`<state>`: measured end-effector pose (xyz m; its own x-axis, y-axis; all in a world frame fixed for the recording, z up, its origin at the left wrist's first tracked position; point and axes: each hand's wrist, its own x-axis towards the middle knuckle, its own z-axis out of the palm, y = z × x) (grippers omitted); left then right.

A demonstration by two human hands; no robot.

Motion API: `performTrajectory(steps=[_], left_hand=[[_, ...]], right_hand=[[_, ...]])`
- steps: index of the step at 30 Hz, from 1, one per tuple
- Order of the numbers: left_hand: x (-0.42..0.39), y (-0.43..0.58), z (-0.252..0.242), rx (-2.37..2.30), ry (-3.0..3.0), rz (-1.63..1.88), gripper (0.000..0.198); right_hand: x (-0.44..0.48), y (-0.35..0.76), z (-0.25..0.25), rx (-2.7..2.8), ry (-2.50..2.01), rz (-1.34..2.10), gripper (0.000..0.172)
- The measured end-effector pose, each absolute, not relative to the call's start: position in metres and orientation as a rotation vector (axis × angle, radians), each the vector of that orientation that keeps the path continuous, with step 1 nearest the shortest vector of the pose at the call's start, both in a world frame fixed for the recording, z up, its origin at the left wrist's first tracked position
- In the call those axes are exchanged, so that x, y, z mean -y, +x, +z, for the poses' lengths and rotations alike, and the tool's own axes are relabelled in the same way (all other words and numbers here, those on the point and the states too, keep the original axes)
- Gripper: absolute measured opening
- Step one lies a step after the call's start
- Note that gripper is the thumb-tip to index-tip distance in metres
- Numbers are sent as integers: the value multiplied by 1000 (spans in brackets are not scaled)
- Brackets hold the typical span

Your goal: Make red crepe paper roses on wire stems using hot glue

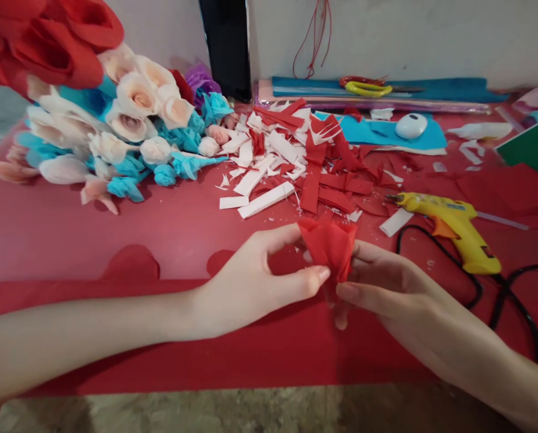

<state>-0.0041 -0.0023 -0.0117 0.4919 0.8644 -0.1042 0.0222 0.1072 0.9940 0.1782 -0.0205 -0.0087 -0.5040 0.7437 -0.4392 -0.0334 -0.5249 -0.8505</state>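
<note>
A red crepe paper flower [330, 243], flared at the top and gathered narrow below, is between my two hands over the front of the table. My left hand [269, 273] pinches it from the left, the thumb lying across its front. From the right, my right hand [395, 288] grips its narrow base between thumb and fingers. Fingertips behind the flower are partly hidden. Under my hands lies a wide red paper sheet [269, 355] along the table's front edge. Rounded red paper pieces [131, 263] lie just beyond it.
A yellow glue gun [454, 222] with a black cord rests at right. White and red paper scraps [269, 180] are heaped mid-table. Finished paper flowers [138, 96] pile up at left. Behind are scissors [368, 89], blue paper [372, 132] and a white mouse [411, 125].
</note>
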Motion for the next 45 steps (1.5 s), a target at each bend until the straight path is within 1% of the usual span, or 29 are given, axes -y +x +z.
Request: performTrajectory(steps=[3,7,11,14,16,18,22,28,35,37,40,45], left_hand=[[2,-5,-12,-866,1339,754,20],[1,-5,-10,-861,1333,755,16],[0,-5,-13,-791,1229,756,23],[0,-5,-16,-801,1232,808,16],[0,-5,-18,-832,1282,846,17],[0,-4,-18,-839,1300,863,19],[2,-3,-14,-824,1250,756,16],[6,-1,-10,-828,1141,660,16],[8,1,-8,-694,968,597,7],[8,2,-7,-663,927,577,9],[9,2,-7,-645,889,568,17],[11,1,-6,-645,912,589,19]], right_hand=[[21,178,-9,1126,-1158,2072,8],[19,176,-8,1128,-1192,2046,12],[19,177,-8,1120,-1184,2046,15],[20,179,-9,1081,-1148,2048,14],[21,180,-9,1080,-1123,2031,13],[22,179,-8,1086,-1093,2011,18],[22,177,-7,1063,-1024,2009,28],[24,177,-8,1052,-1059,1998,28],[25,176,-7,1093,-1101,1947,26],[26,176,-7,1102,-1094,1915,27],[27,175,-4,1125,-1116,1869,30],[29,174,3,1188,-1142,1823,44]])
